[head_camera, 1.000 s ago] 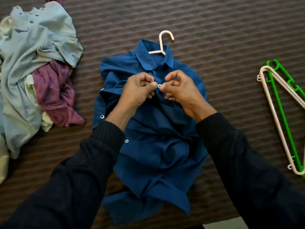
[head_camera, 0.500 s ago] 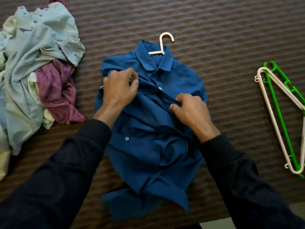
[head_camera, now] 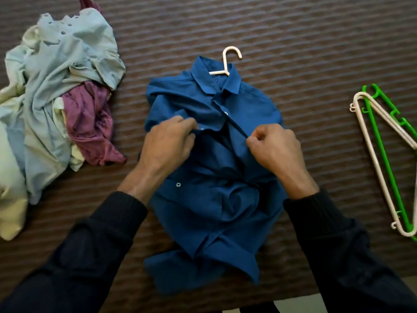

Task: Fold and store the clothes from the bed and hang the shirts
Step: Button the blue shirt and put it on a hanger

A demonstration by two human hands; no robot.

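A dark blue button shirt (head_camera: 212, 199) lies crumpled on the brown bed cover, with a cream hanger (head_camera: 226, 62) inside it; only the hook and neck of the hanger stick out past the collar. My left hand (head_camera: 169, 143) pinches the shirt's left front edge beside a white button. My right hand (head_camera: 275, 147) pinches the opposite front edge, just below the fastened top button. A gap of open placket lies between the two hands.
A heap of clothes (head_camera: 52, 105), pale blue, cream and purple, lies at the left. A cream hanger (head_camera: 374, 168) and a green hanger (head_camera: 388, 166) lie stacked at the right. The bed's near edge (head_camera: 293, 297) runs along the bottom right.
After fastening the top button, both hands moved down the shirt front. Each now pinches a front edge lower down, the right hand having risen slightly from half a second ago.
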